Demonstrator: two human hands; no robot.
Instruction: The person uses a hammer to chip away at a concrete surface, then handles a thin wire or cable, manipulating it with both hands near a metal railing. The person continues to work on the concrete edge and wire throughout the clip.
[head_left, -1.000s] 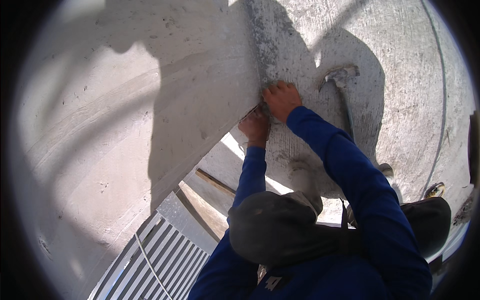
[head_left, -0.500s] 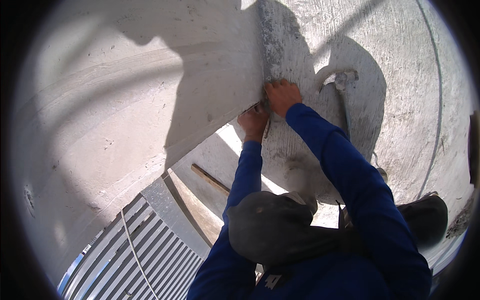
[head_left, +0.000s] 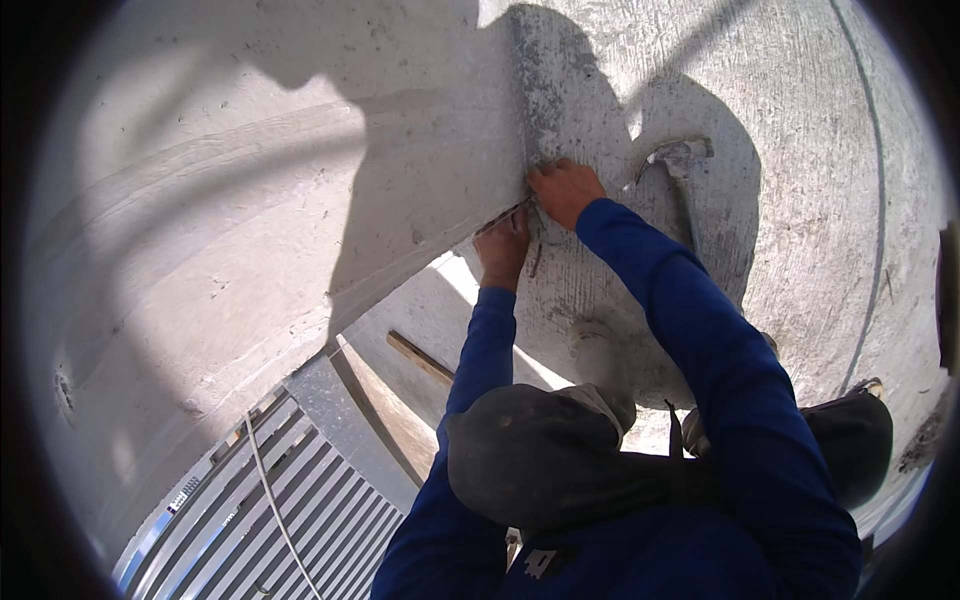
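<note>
At the lower corner of the pale concrete wall (head_left: 250,230), both hands work close together. My left hand (head_left: 504,248) is closed against the wall's bottom edge, with its fingertips partly hidden under a dark thin strip there. My right hand (head_left: 568,192) is pinched at the corner, just above and right of the left one. Whatever lies between its fingers is too small to make out. A short thin rod (head_left: 536,258) lies on the concrete floor beside my left hand. Right of my right hand lies a claw hammer (head_left: 679,185), its handle partly behind my right sleeve.
A wooden strip (head_left: 418,357) lies left of my left forearm. Beyond it are a grey metal beam (head_left: 350,420) and a slatted metal grating (head_left: 310,500), with a pale cable (head_left: 265,480) across it. My bent knee (head_left: 530,455) is below my hands.
My left hand has shifted slightly left and away from my right hand, opening a small gap. My right hand stays at the corner. The hammer still lies on the floor.
</note>
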